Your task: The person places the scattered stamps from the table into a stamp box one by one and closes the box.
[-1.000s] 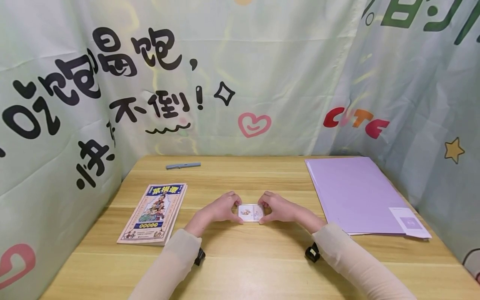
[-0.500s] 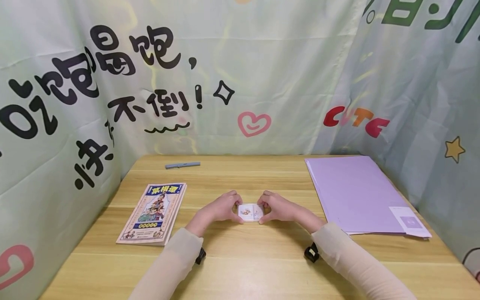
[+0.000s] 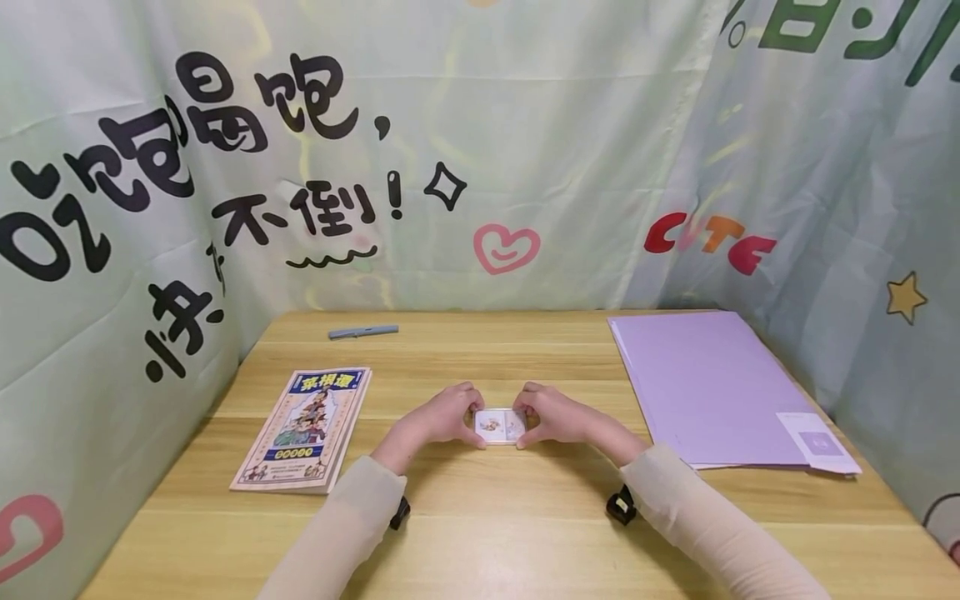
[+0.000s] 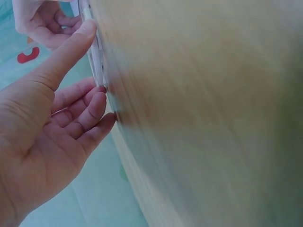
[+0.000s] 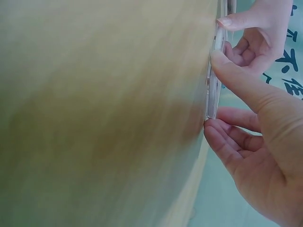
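**Both hands pinching a small clear case at mid-table**

While the backdrop of printed cloth hung behind on every side, the scene read from left to right as follows. An illustrated book [image 3: 303,428] lay flat near the left edge of the wooden table [image 3: 480,533], and a grey pen [image 3: 363,331] lay well behind it, close to the cloth. Next came the left hand [image 3: 438,419], its thumb and curled fingers pinching the left end of a small clear case [image 3: 500,425] with a picture on its face. In the left wrist view the thumb [image 4: 71,45] pressed on the case's upper face and the fingertips met its edge from the side. The case lay flat on the table at the middle, just in front of the person. The right hand [image 3: 551,417] mirrored this, with thumb on top and fingers curled at the right end of the case [image 5: 214,75]. Well apart, at the far right, lay a purple folder [image 3: 708,387].

Over the last second almost nothing had changed: both hands had kept the same pinch and the case had stayed down. By my judgement, the work on the case had only been set up, not advanced.
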`<state>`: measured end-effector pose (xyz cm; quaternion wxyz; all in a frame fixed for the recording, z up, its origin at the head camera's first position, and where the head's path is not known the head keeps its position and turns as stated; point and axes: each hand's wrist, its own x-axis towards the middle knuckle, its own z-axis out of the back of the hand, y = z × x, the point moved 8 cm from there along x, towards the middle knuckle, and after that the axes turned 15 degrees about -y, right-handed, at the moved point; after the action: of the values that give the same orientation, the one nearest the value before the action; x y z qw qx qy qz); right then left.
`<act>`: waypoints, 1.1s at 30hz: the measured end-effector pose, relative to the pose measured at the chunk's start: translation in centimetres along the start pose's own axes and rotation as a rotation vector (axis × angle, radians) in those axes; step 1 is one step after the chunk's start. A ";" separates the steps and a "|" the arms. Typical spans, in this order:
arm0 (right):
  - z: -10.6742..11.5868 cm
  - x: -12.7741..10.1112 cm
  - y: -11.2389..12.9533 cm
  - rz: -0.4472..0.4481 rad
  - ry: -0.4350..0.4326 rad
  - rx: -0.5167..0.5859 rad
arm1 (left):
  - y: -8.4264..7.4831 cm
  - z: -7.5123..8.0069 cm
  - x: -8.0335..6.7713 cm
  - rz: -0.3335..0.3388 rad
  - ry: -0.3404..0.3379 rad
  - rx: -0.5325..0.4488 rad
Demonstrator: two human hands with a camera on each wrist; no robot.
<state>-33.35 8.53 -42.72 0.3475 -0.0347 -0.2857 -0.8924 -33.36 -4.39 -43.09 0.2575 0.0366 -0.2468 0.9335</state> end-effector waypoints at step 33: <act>-0.1 -0.3 -0.1 -0.025 -0.012 0.033 | 0.5 -0.4 0.0 0.003 0.000 -0.043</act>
<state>-33.23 8.75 -42.91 0.3349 -0.0308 -0.3028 -0.8917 -33.62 -4.58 -43.64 0.2565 0.0308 -0.2669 0.9285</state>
